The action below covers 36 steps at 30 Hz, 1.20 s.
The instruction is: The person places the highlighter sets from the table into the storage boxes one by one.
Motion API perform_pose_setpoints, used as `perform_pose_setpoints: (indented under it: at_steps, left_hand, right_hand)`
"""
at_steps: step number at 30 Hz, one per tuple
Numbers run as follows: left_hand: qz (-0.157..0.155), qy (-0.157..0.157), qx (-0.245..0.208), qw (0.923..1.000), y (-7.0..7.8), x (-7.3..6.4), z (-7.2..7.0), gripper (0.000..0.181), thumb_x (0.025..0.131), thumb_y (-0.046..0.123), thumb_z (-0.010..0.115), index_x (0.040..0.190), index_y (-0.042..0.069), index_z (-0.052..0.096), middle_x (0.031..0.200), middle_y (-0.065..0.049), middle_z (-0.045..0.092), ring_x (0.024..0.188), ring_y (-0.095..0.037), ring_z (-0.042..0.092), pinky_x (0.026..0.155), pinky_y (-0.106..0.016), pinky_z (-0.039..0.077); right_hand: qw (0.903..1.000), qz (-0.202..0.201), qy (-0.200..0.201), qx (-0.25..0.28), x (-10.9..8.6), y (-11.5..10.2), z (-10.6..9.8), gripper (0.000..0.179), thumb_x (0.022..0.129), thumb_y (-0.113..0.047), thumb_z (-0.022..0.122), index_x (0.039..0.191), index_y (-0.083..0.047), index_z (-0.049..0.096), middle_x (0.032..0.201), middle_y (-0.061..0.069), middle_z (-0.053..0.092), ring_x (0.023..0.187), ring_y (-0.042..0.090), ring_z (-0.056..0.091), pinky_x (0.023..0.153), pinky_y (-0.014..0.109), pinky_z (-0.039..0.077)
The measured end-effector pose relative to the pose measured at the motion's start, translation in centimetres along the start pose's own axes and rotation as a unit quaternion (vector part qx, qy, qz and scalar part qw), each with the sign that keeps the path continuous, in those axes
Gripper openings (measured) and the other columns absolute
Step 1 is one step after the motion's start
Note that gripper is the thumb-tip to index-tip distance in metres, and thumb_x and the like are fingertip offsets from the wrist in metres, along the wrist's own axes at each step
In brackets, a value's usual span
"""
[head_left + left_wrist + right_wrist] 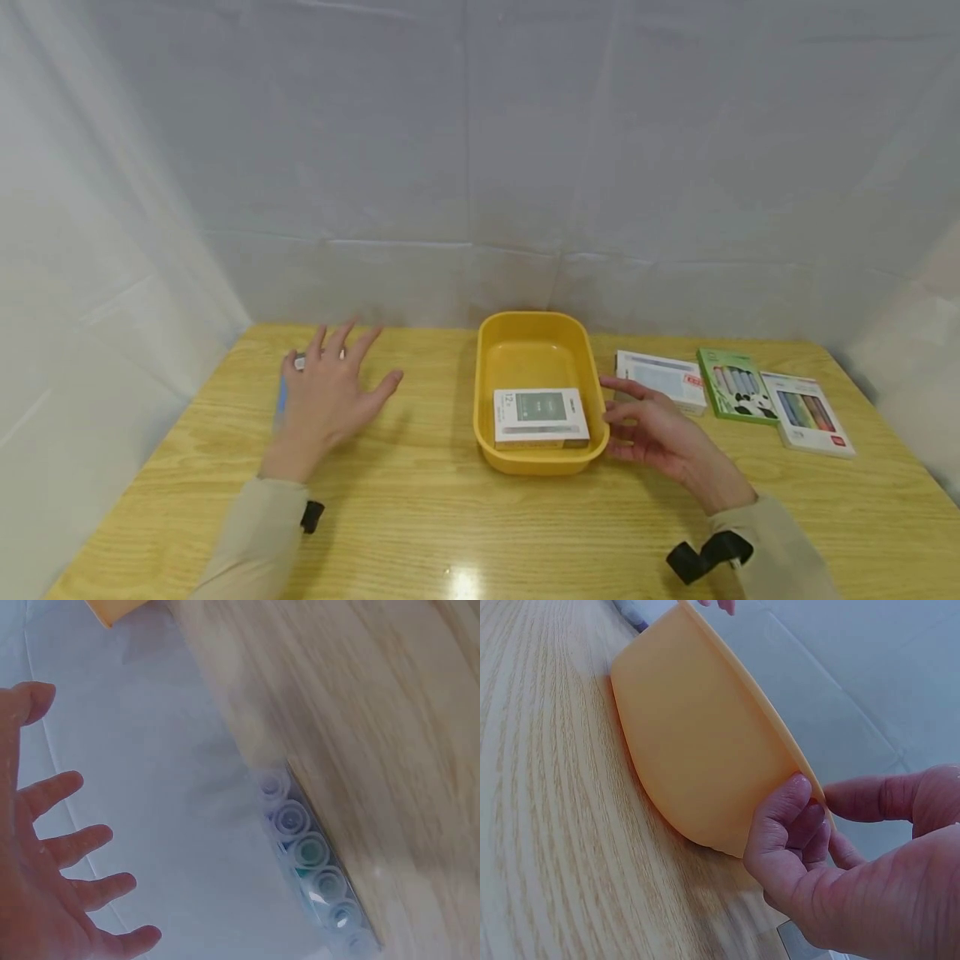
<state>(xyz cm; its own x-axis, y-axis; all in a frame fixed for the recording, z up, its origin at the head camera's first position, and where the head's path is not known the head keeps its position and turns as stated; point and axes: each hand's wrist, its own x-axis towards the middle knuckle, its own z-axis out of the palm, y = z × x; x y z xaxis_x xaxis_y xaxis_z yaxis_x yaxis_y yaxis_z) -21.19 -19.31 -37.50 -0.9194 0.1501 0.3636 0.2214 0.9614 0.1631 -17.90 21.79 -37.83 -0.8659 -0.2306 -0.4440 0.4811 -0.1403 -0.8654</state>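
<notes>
A yellow plastic bin [534, 354] stands mid-table with a white pen box [542, 419] lying in its near end. My right hand [667, 437] is at the bin's right side; in the right wrist view its fingers [784, 802] pinch the rim. Over on the left, my left hand [330, 400] is spread above a blue and white pack [281, 400], covering most of it. The left wrist view shows a clear pack [309, 851] with several round ends in a row, and the left hand [52, 862] apart from it with nothing in its fingers.
Right of the bin lie a white box [663, 379], a green box with a panda picture [737, 387] and a white box with a coloured window [808, 417]. A pale sheet [450, 167] hangs behind the wooden table [420, 525].
</notes>
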Motion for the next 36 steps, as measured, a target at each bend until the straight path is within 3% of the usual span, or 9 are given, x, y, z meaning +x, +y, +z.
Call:
perform_pose_setpoints:
  at_steps: [11, 23, 29, 36]
  left_hand:
    - [-0.041, -0.048, 0.010, 0.9980, -2.3, -0.1, 0.0, 0.075, 0.095, 0.068, 0.050, 0.155, 0.023, 0.042, 0.161, -0.025, 0.035, 0.143, -0.061, 0.028, 0.098, -0.087, 0.025]
    - [-0.090, -0.110, 0.008, 0.9899, -4.5, -0.4, 0.5, 0.076, 0.095, 0.063, 0.054, 0.156, 0.020, 0.038, 0.160, -0.031, 0.030, 0.139, -0.062, 0.031, 0.089, -0.091, 0.027]
    - [-0.116, -0.154, 0.004, 0.9813, -5.0, 0.0, 0.9, 0.085, 0.096, 0.068, 0.048, 0.159, 0.014, 0.029, 0.156, -0.039, 0.026, 0.137, -0.067, 0.028, 0.086, -0.094, 0.026]
    - [-0.157, -0.209, -0.013, 0.9652, -5.0, 0.5, 1.3, 0.092, 0.097, 0.069, 0.045, 0.159, 0.005, 0.022, 0.152, -0.044, 0.018, 0.132, -0.073, 0.026, 0.087, -0.092, 0.028]
  right_hand:
    - [1.0000, -0.001, 0.000, 0.001, 0.0, 0.0, -0.1, 0.071, 0.097, -0.003, 0.056, 0.160, -0.013, 0.025, 0.118, 0.007, 0.059, 0.097, 0.021, 0.061, 0.079, 0.032, 0.061]
    - [1.0000, 0.003, 0.009, 0.000, 0.3, 0.2, -0.3, 0.069, 0.096, -0.004, 0.057, 0.159, -0.014, 0.029, 0.122, 0.008, 0.059, 0.098, 0.022, 0.061, 0.081, 0.033, 0.061]
    - [1.0000, 0.002, 0.009, -0.002, 0.3, 0.2, -0.3, 0.069, 0.097, -0.004, 0.057, 0.159, -0.014, 0.029, 0.123, 0.009, 0.058, 0.099, 0.022, 0.061, 0.082, 0.033, 0.061]
    - [0.9999, 0.000, 0.010, -0.008, 0.4, 0.3, -0.3, 0.069, 0.097, -0.005, 0.057, 0.159, -0.014, 0.029, 0.124, 0.009, 0.059, 0.100, 0.023, 0.061, 0.081, 0.034, 0.061]
